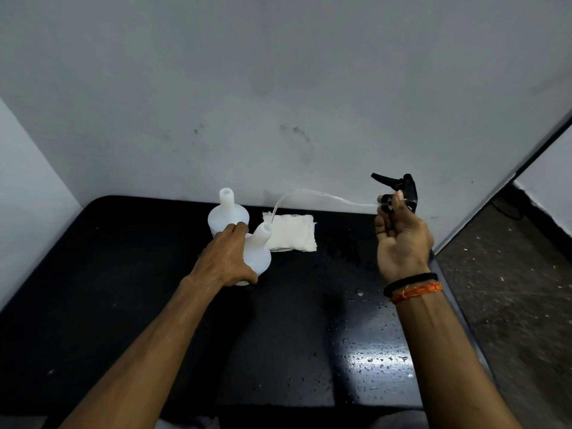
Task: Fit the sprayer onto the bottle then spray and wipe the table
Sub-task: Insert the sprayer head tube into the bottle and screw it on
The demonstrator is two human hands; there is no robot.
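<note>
Left hand (229,258): we see it wrapped around the tilted white bottle (258,252) on the black table (123,289), neck leaning right.
Right hand (400,239): raised, fingers pinched on the black sprayer (399,188).
Dip tube (309,195): we see it arc from the sprayer to the bottle mouth.
Second bottle (227,212): upright, just behind.
Cloth (292,232): folded, beside the bottles.
Droplets (377,360): near right edge.

Dim, slightly soft picture; glare on the wet black table (376,357) (near right), wide-angle bending at edges.
</note>
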